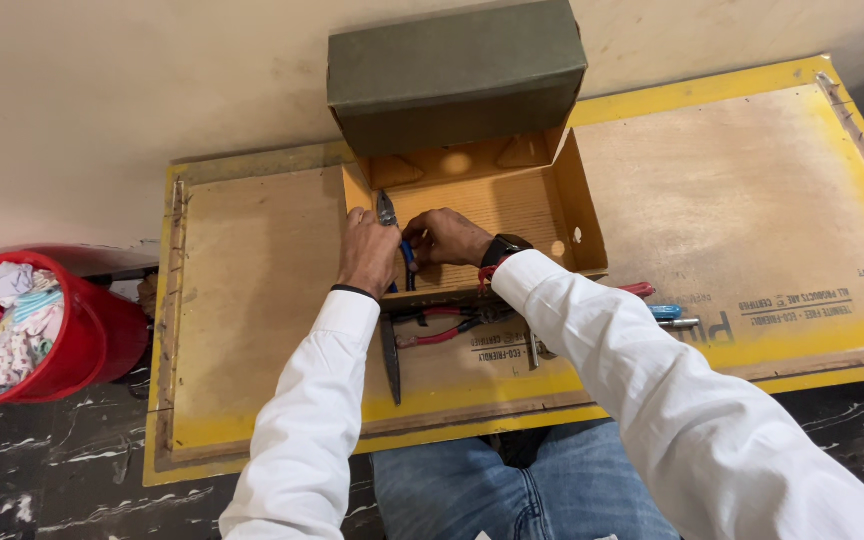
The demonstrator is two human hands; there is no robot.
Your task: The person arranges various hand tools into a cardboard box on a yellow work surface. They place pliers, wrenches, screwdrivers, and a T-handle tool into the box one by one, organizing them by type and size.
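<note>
Cardboard makes up one open box (572, 205) on the yellow-edged board (252, 290), and one pair of blue-handled pliers (392, 225) is inside it. Left hand (367, 250) grips the pliers; right hand (447, 238) is curled at their handles. One red bucket (102, 335) holds cloth scraps (7, 325).

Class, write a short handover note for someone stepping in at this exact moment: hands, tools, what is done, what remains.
Left hand and right hand both hold the blue-handled pliers inside the open cardboard box.
Red-handled pliers and other tools lie on the yellow-edged board in front of the box.
Done: one pair of pliers is in the box.
Left: the tools on the board remain outside.
</note>
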